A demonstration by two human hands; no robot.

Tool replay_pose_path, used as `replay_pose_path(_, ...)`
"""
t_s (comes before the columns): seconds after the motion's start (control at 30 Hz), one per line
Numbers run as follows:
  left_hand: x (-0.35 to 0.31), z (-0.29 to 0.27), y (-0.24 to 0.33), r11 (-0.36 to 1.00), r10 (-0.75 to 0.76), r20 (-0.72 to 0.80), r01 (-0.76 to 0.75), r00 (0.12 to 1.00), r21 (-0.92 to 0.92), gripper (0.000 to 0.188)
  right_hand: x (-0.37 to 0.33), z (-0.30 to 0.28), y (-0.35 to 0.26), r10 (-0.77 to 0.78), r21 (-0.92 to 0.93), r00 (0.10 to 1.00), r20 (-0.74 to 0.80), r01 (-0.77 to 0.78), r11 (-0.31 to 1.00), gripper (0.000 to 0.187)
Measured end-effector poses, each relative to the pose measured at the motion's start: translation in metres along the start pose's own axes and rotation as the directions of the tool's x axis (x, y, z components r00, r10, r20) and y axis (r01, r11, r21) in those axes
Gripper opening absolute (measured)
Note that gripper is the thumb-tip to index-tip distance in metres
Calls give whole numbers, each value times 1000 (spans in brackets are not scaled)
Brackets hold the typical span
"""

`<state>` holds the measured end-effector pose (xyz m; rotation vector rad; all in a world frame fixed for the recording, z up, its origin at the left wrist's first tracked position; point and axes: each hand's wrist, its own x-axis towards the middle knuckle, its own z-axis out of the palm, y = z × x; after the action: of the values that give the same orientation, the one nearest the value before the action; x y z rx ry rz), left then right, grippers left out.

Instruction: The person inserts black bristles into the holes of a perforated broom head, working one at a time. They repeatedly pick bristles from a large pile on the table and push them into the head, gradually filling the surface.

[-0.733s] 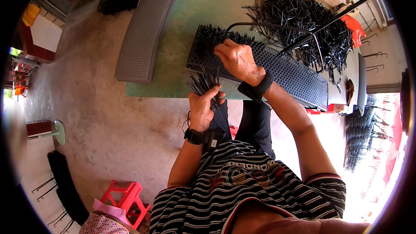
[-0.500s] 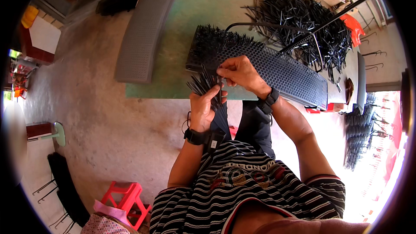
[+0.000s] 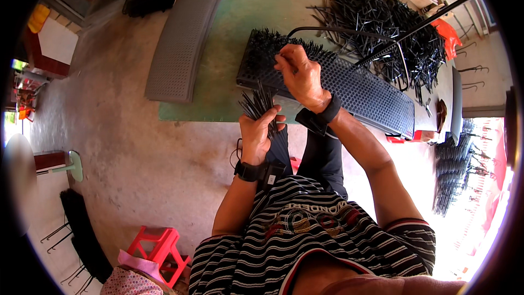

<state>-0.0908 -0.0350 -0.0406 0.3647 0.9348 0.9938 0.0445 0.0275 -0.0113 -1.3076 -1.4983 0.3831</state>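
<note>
Left hand [image 3: 254, 135] grips slim black strips [image 3: 255, 102]; right hand [image 3: 304, 79] curled, grip unclear.
Below right: perforated panel [image 3: 372, 94], green tabletop [image 3: 259, 3], mottled floor [image 3: 131, 136].

A single wide fisheye view, from the left of two cameras worn side by side on the person's head, looks steeply down along the wearer's own body. It sits close above the chest: the striped shirt [image 3: 305, 229] fills the lower middle of the frame, its collar near the bottom edge. The left hand [image 3: 256, 134] and right hand [image 3: 303, 79] come near the centre, at arm's reach. The table [image 3: 256, 0] spreads across the upper middle, the concrete floor [image 3: 125, 147] down the left. Straight edges bow outward, as on the grey perforated panel [image 3: 183, 38] at upper left, and black rounds off the corners.
</note>
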Motion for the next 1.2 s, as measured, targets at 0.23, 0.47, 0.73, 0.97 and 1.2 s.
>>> replay_pose_path(0.23,-3,5,3,1000,17,-18,-16,1000,23,15,14,-7,-1,-271,-405,893,359,411,817,8)
replay_pose_path(0.47,2,7,-6,995,42,8,-42,999,89,12,-4,-17,-23,159,-373,869,469,32,927,17)
replay_pose_path(0.73,10,5,-1,975,-152,153,174,976,-141,27,-9,-34,-4,536,193,705,465,-671,716,19)
replay_pose_path(0.97,11,-4,-11,998,-58,83,56,995,30,18,4,-25,-30,312,347,949,53,-310,885,15)
replay_pose_path(1.2,9,-7,-13,995,-57,115,47,992,83,22,1,-3,-15,48,58,998,29,-50,997,13)
